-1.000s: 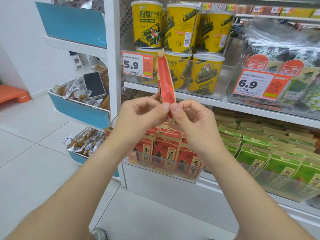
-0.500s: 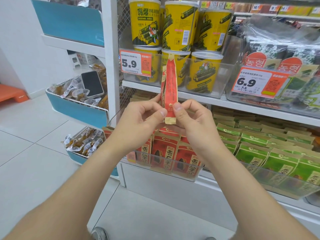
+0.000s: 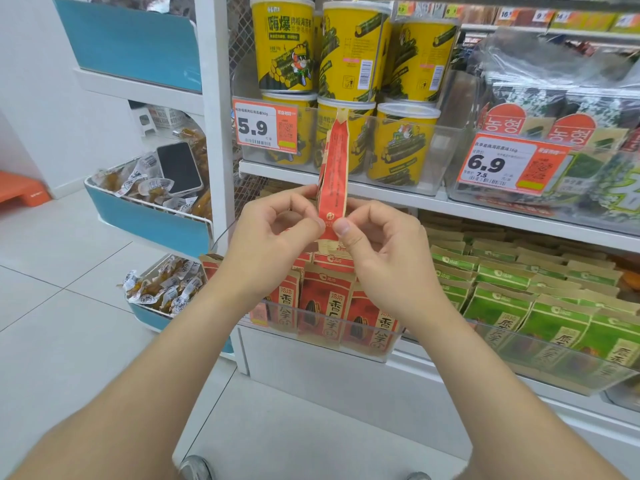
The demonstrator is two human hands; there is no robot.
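I'm pinching with both hands: my left hand [image 3: 273, 230] is nipping the lower left edge of a red snack packet [image 3: 334, 171] between thumb and forefinger, and my right hand [image 3: 377, 251] is doing the same on the lower right edge, its other fingers loosely curled. The packet is standing upright and nearly edge-on to me, raised in front of the shelf [image 3: 398, 199] and the yellow tubs [image 3: 401, 147], directly above the clear bin [image 3: 311, 336] where matching red packets are standing in rows. Green packets [image 3: 502, 299] are filling the next bin to the right.

I'm judging this as the straightening or checking step, with the packet out of the bin and not yet placed. As I'm reading it, the next move is calling for a quarter turn so the printed face is pointing outward, then a straight drop into a gap among the red ones, one hand guiding while the other is letting go.
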